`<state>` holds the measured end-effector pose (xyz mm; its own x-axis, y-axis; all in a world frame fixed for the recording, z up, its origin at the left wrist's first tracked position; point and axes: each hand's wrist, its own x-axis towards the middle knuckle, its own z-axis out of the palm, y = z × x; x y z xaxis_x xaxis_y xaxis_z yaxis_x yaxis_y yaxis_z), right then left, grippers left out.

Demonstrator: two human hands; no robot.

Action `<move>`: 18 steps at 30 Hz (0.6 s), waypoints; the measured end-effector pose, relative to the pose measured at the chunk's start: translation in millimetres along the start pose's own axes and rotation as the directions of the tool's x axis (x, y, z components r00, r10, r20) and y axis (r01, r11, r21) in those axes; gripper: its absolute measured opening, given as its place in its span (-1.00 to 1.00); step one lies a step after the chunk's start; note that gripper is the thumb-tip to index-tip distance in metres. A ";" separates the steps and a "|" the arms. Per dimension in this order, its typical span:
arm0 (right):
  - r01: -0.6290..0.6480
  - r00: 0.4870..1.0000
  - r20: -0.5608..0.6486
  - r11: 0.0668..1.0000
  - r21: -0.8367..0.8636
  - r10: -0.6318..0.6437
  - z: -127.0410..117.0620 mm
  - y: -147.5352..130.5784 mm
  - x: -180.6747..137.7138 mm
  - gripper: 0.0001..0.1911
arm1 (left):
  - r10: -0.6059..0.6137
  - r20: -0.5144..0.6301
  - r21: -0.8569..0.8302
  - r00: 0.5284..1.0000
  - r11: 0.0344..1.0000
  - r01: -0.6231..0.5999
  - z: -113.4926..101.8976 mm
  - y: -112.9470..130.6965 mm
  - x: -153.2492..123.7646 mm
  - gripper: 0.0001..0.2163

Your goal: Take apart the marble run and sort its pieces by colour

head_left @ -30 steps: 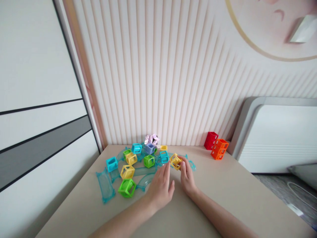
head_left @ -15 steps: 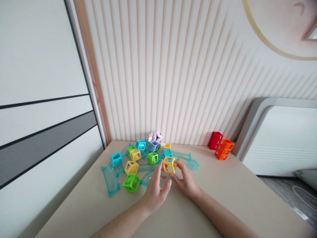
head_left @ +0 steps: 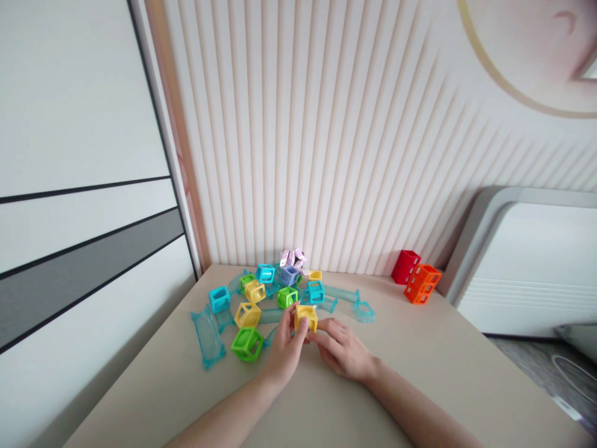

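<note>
A yellow cube block (head_left: 306, 313) with open frame sides is held just above the table, one solid-looking face toward me. My left hand (head_left: 284, 344) is closed on it, thumb pressed on the near face and fingers round its left side. My right hand (head_left: 344, 350) has curled fingers whose tips meet the block's lower right edge. Behind the block lie a cyan cube block (head_left: 316, 292) and a green cube block (head_left: 287, 297). Left of my left hand sits a larger-looking green cube block (head_left: 247, 345), with another yellow cube block (head_left: 247, 315) behind it.
Translucent teal track pieces (head_left: 208, 337) lie among the blocks. A purple cube block (head_left: 289, 275) and a lilac patterned cluster (head_left: 293, 257) are near the ribbed wall (head_left: 298, 137). Red blocks (head_left: 405, 266) and stacked orange blocks (head_left: 422, 284) stand at the table's back right.
The yellow cube has moved left and slightly nearer, and turned so a solid-looking face shows. My left thumb has closed onto it; my right fingers have curled and slid to its lower right.
</note>
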<state>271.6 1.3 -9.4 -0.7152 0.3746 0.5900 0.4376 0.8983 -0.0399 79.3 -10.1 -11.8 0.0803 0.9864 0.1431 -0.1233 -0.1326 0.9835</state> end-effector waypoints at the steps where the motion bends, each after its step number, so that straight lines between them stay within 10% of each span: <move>1: 0.003 1.000 -0.002 1.000 0.004 -0.003 0.4 0.7 -0.7 -0.50 | -0.026 -0.020 -0.023 0.999 0.999 0.026 0.3 0.0 1.2 -0.39; 10: -0.316 0.922 -0.250 0.948 -0.041 0.297 6.5 18.8 1.6 -0.64 | -0.076 -0.083 -0.090 0.994 0.994 0.068 2.8 0.0 -0.1 -0.38; 15: -0.825 0.550 -0.135 0.562 0.066 0.824 10.2 77.0 34.7 -0.70 | -0.078 -0.009 -0.081 0.997 0.994 0.077 4.5 2.5 -2.9 -0.39; 18: -0.884 0.460 -0.058 0.463 0.062 0.886 16.3 117.7 55.4 -0.61 | -0.068 0.016 -0.056 0.998 0.996 0.069 4.1 3.1 -2.9 -0.37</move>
<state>274.6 131.5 5.5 0.0902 0.9550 0.2826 0.8012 0.0990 -0.5901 82.7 -13.7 -8.7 0.1049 0.9915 0.0775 -0.1726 -0.0586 0.9832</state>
